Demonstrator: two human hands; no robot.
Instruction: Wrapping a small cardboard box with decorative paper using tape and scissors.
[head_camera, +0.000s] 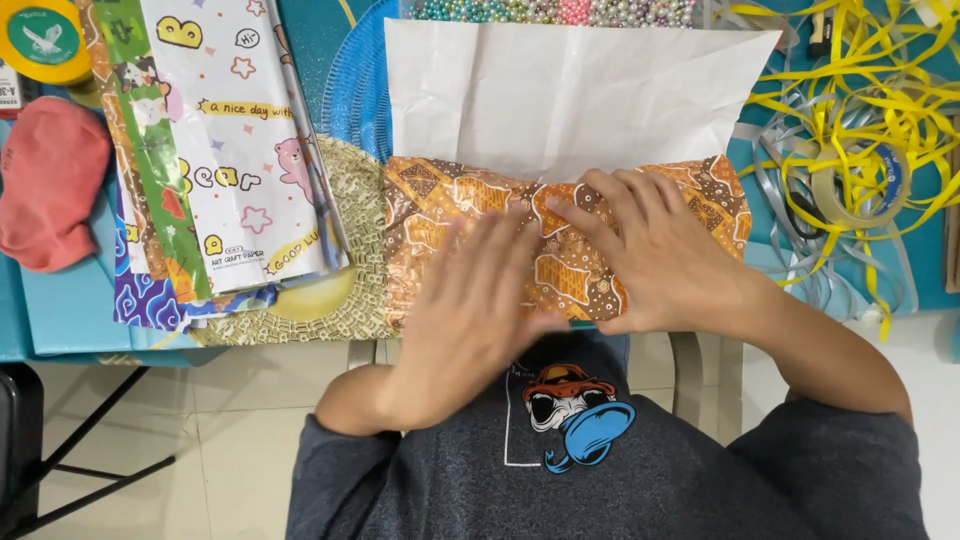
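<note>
Both hands lie flat on an orange patterned parcel (560, 240) at the table's near edge. Left hand (475, 305) is motion-blurred, palm down, fingers spread, gripping nothing. Right hand (650, 250) presses open fingers onto the wrapping's seam. White paper underside (560, 95) stands up behind, hiding part of a bead tray (560, 10). Yellow ribbon (860, 70) tangles rightward.

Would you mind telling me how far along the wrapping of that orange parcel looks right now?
Partly done. The orange patterned paper is already folded over the near side of the parcel. In hand: the left hand and right hand press flat on that fold, nothing gripped. Left: the white underside flap lies open behind, and no tape shows on the seam. The tape roll sits among yellow ribbon at the right.
</note>
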